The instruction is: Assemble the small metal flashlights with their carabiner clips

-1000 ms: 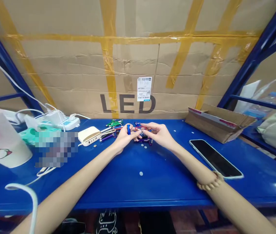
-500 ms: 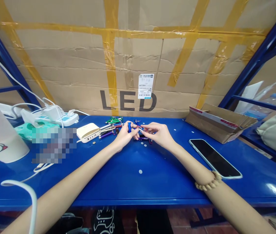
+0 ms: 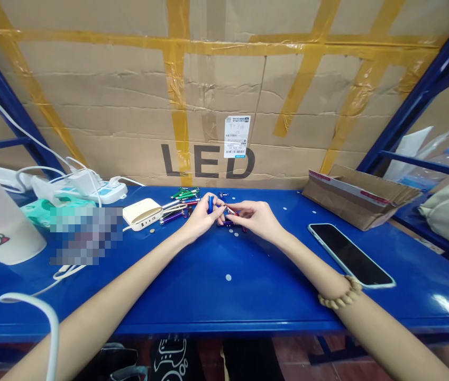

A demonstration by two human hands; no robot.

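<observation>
The left hand [image 3: 203, 222] is closed around a blue cylinder [image 3: 210, 204], and the right hand [image 3: 258, 219] pinches a small red clip [image 3: 231, 210]; the hands nearly touch, just right of the pens [image 3: 179, 205]. The surface [image 3: 228, 309] runs well forward of them to its front edge. The power bank [image 3: 141, 214] lies just left of the pens, the phone [image 3: 349, 254] well right.

Blue flashlight [image 3: 210, 204], red carabiner [image 3: 231, 210]
</observation>
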